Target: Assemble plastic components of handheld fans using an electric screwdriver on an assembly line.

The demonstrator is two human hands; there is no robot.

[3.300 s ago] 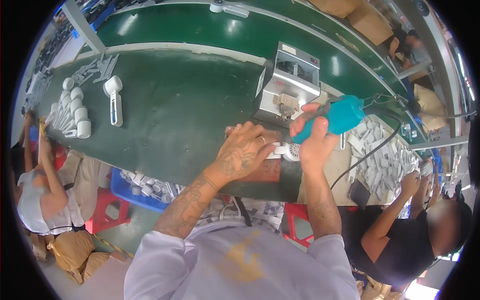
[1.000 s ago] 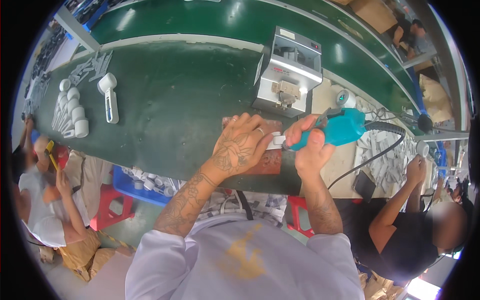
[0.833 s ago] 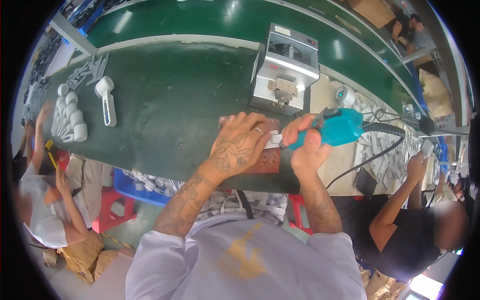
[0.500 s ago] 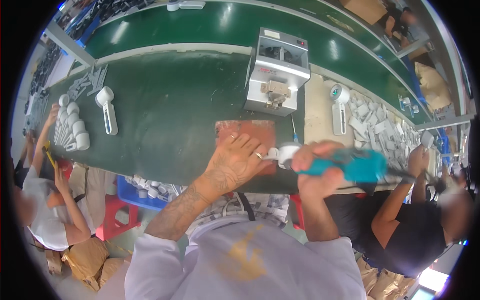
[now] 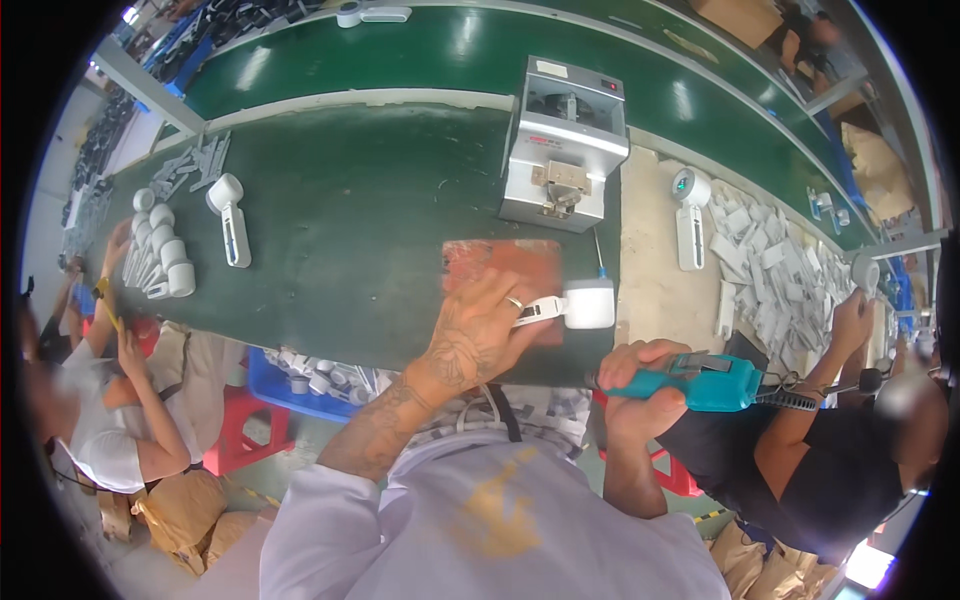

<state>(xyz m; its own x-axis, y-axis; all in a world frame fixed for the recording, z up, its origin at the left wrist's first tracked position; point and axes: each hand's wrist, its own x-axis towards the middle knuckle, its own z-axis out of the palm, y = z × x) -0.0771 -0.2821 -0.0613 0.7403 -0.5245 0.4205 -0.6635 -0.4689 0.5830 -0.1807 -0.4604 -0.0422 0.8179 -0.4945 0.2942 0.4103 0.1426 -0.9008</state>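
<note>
My left hand grips the slim handle of a white cup-headed spoon-like device over the right part of a worn red pad. The cup end sticks out to the right, beyond the pad. My right hand is wrapped around a teal electric screwdriver, held at the table's front edge. Its body points right, and the tip is hard to make out at the left end. The screwdriver is apart from the device. A thin hand screwdriver lies just behind the cup.
A silver machine stands behind the pad. A similar white device lies beside a pile of pale handle parts on the right; another lies left, near a row of cups. Co-workers sit both sides. A blue bin sits below.
My right hand has drawn the teal screwdriver away from the device, down and to the right. The device has turned in my left hand, so its cup and handle show more fully.
</note>
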